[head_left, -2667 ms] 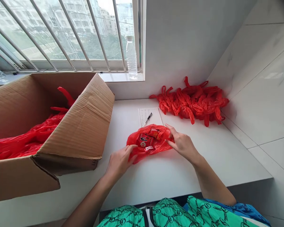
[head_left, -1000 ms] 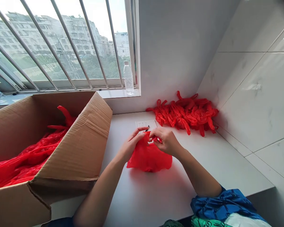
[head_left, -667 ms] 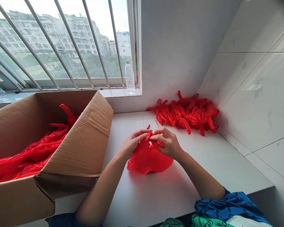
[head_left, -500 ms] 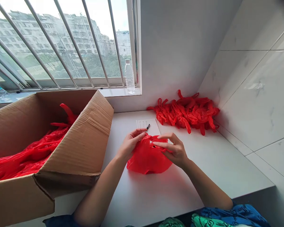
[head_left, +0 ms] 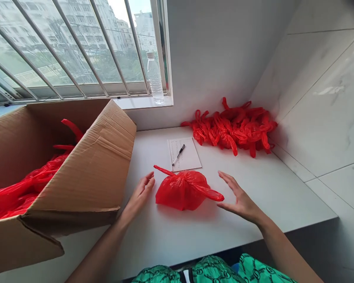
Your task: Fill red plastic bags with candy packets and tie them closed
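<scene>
Red plastic bag [head_left: 184, 191] sits on the white worktop [head_left: 177, 247] between the two hands, its middle bulging around contents that the film hides. Its handles [head_left: 163, 169] look tied together on top, with one end pointing far left and the other near right, a shape that seems meant to keep the bag closed.

Both hands are well apart and open, with the fingers spread. The left hand [head_left: 140, 194] is just beside the bag's left side, and the right hand [head_left: 240, 199] is near the tip of the right handle. Neither appears to touch the bag, which stands on its own.

Just beyond the bag lies a sheet of lined paper [head_left: 187, 155] with a black pen [head_left: 178, 154] across it, probably kept there so both are within easy reach. A heap of tied red bags [head_left: 231, 129] is pushed into the far right corner against the wall tiles [head_left: 321, 106], likely to leave working room in front of the person. At left, a cardboard box [head_left: 85, 173] stands open with more red bags [head_left: 26, 184] inside, close to the left hand. A plastic water bottle [head_left: 155, 78] stands out of the way on the window sill.
</scene>
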### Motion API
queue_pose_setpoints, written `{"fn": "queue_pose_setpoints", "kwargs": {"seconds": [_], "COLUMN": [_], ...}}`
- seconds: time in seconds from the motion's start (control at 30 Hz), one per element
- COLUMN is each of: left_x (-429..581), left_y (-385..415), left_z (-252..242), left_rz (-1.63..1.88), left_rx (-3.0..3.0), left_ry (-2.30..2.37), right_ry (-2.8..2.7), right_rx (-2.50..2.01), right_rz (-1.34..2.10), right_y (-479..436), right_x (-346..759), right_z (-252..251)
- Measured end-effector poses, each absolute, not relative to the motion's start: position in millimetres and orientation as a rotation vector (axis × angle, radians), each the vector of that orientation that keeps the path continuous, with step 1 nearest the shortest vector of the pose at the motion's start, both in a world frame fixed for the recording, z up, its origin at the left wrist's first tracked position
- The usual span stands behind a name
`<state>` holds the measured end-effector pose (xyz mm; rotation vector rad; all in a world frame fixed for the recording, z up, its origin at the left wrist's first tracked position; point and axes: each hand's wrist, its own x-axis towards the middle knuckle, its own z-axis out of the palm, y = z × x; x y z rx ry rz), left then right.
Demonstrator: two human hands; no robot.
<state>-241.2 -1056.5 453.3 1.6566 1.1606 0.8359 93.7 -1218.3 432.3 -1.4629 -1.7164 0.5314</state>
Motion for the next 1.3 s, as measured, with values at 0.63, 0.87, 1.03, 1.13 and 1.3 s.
{"fn": "queue_pose_setpoints", "kwargs": {"seconds": [0.63, 0.87, 1.03, 1.13, 1.3], "left_x": [-186.1, -182.0, -182.1, -181.8, -186.6], "left_y": [-1081.2, -1080.1, -1081.7, -1079.8, -1077.3], "left_z": [413.2, 405.6, 404.5, 402.5, 409.2], "left_rz": [0.566, 0.582, 0.607, 0.614, 0.743], "left_rx": [2.926, 2.957, 2.948, 2.926, 2.794], "left_ry": [0.828, 0.792, 0.802, 0.776, 0.781], "right_ry": [-2.229, -2.235, -2.248, -2.24, -2.168], "right_rx": [-1.318, -1.375, -1.394, -1.4, -1.312], "right_rz": [-0.049, -0.095, -0.098, -0.09, 0.058], "right_y": [-1138.8, -1137.6, -1138.4, -1136.8, -1139.5], "right_x": [20.4, 15.2, 13.5, 12.8, 20.5], "right_z": [391.6, 386.6, 382.9, 381.7, 392.8]}}
